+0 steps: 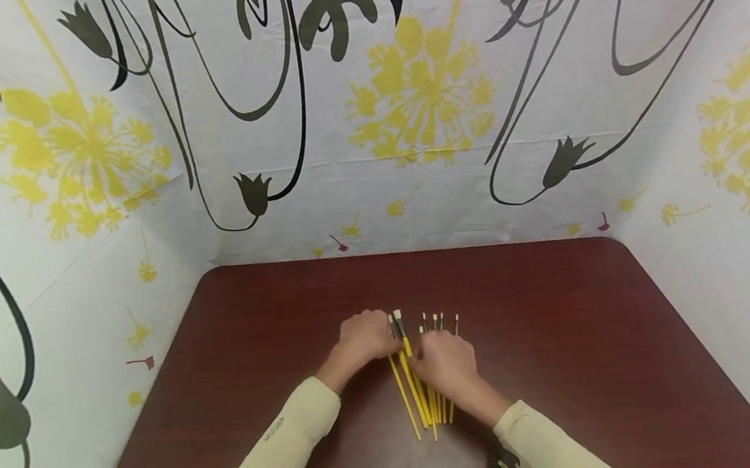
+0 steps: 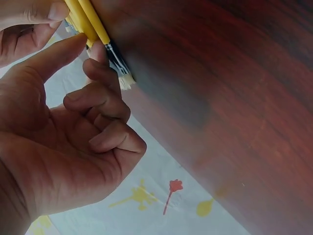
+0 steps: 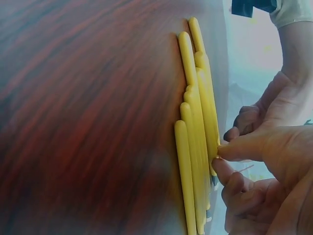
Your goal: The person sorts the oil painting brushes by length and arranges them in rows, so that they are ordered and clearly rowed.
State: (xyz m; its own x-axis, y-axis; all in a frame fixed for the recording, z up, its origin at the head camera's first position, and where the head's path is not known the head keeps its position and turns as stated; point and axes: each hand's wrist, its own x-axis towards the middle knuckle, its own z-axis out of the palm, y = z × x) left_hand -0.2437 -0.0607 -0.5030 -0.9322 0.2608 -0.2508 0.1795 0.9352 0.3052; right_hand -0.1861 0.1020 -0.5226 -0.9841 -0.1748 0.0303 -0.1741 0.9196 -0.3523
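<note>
Several paintbrushes with yellow handles (image 1: 403, 397) lie side by side on the table, bristle ends pointing away from me. My left hand (image 1: 368, 335) is at the left edge of the row. Its thumb and index finger pinch a paintbrush (image 2: 93, 19) near the metal collar, with the other fingers curled in. On top of the row, my right hand (image 1: 447, 365) pinches a paintbrush (image 3: 208, 107) between thumb and index finger. Pale bristles (image 2: 127, 82) show past the left fingers. The right hand hides the middle of several brushes in the head view.
The dark red wood-grain table (image 1: 271, 300) has rounded far corners. A white cloth with flower prints (image 1: 346, 222) stands around its back and sides. A small black object (image 1: 503, 464) is at the right sleeve's cuff.
</note>
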